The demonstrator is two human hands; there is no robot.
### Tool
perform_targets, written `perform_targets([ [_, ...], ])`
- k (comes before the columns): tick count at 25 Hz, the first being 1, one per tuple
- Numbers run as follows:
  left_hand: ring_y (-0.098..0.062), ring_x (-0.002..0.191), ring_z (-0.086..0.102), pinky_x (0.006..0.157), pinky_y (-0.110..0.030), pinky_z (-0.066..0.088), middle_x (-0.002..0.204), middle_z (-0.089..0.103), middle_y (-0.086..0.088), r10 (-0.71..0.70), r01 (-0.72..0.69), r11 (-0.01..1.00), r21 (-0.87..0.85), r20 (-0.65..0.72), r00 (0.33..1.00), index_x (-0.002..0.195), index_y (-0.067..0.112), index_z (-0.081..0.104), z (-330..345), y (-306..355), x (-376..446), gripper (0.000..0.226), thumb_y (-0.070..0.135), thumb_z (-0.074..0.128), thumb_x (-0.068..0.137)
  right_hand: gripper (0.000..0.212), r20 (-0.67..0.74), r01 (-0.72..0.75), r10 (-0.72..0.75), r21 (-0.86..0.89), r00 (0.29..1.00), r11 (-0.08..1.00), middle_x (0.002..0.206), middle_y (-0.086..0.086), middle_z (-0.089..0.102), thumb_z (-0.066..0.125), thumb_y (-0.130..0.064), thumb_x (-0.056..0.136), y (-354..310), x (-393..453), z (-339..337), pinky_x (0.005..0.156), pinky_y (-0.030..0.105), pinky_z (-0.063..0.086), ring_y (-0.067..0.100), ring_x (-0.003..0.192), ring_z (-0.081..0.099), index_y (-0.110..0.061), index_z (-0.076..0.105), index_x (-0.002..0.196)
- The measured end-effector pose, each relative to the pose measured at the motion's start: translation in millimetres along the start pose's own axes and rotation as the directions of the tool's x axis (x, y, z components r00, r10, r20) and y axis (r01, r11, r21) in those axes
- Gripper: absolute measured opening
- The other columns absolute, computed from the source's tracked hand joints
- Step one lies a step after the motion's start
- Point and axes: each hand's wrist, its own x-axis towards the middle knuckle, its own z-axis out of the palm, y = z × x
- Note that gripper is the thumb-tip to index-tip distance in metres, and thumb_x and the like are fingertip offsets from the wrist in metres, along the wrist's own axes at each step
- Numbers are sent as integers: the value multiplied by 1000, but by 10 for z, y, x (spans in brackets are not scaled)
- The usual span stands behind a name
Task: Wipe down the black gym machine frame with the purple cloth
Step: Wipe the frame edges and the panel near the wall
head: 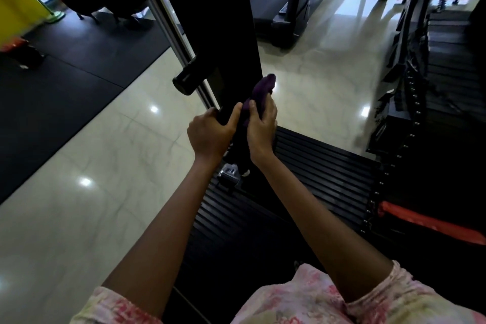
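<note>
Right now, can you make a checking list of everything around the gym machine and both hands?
Surface: glossy pale tile floor with dark rubber mats.
Job's things: purple cloth bunched against the black frame post.
Clutter: red strip beside the slatted black deck.
Grippers: left hand grips the post; right hand holds the cloth.
Cables: nothing seen.
Surroundings: treadmill behind, yellow panel at far left.

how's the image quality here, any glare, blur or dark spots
Head view: ceiling lights glare on the glossy pale tile floor; the black gym machine frame is underexposed, nearly featureless; the purple cloth is slightly motion-blurred; wide-angle distortion bends the edges.
</note>
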Motion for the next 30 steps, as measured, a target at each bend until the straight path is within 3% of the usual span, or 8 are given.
perform_targets([
  [3, -22, 45, 51, 47, -28, 35, 47, 51, -5, -1, 1, 1000, -21, 2, 1000, 55, 5, 55, -9, 12, -13, 74, 73, 37, 79, 52, 31, 137, -135, -70, 990, 988, 155, 0, 25, 44, -26, 100, 233, -93, -126, 110, 38, 20, 23, 138, 25, -19, 27, 149],
  [8, -15, 44, 41, 48, -26, 26, 44, 37, 9, -18, 18, 1000, 1, 84, 996, 53, 18, 42, -100, 85, -20, 59, 69, 41, 82, 53, 59, -209, 215, -101, 975, 973, 158, -5, 16, 34, -38, 102, 595, 12, -167, 115, 41, 16, 29, 141, 21, -27, 18, 152],
  [11, -7, 48, 48, 49, -16, 35, 51, 44, 12, -59, 71, 995, -66, 175, 983, 59, 22, 47, -112, 72, 4, 45, 56, 60, 85, 53, 91, -257, 264, -84, 960, 963, 158, -7, 17, 33, -42, 101, 578, 35, -143, 115, 47, 17, 30, 140, 23, -32, 19, 151],
  [16, -8, 49, 52, 51, -31, 54, 58, 50, 0, -214, 379, 885, -270, 487, 847, 88, 4, 65, -193, 81, 113, 32, 35, 70, 85, 75, 156, -240, 227, 73, 961, 968, 149, -5, 37, 47, -65, 69, 767, 176, -70, 111, 50, 29, 26, 132, 39, -43, 33, 140],
  [20, -20, 74, 64, 66, -36, 57, 80, 64, -5, -111, 149, 985, -88, 339, 934, 95, 11, 63, -156, 35, 82, 44, 52, 66, 82, 79, 96, -120, 118, 17, 988, 993, 145, -6, 42, 54, -69, 65, 331, 152, -29, 107, 52, 34, 28, 130, 42, -41, 36, 137],
  [22, -26, 92, 61, 76, -35, 52, 103, 61, -11, 11, 1, 998, -59, 200, 980, 107, 5, 55, -138, -4, 30, 51, 47, 68, 81, 82, 43, 13, -12, -29, 999, 1000, 145, -5, 41, 54, -75, 68, 231, 94, -78, 107, 53, 33, 26, 132, 40, -36, 39, 138],
  [25, -33, 101, 55, 83, -38, 50, 112, 50, -21, 263, -255, 961, -111, 66, 962, 111, -5, 48, -128, -94, -21, 52, 31, 69, 80, 78, 49, 146, -140, -156, 989, 977, 156, -6, 23, 53, -62, 80, 419, -131, -114, 112, 54, 24, 24, 140, 27, -32, 27, 148],
  [30, -32, 110, 51, 89, -46, 51, 125, 40, -17, 388, -345, 913, -219, 194, 901, 119, -2, 44, -128, -279, 7, 55, 28, 66, 78, 74, 7, 58, -57, -233, 998, 971, 141, -2, 36, 54, -59, 82, 491, -194, -113, 98, 37, 42, 23, 124, 46, -30, 32, 146],
])
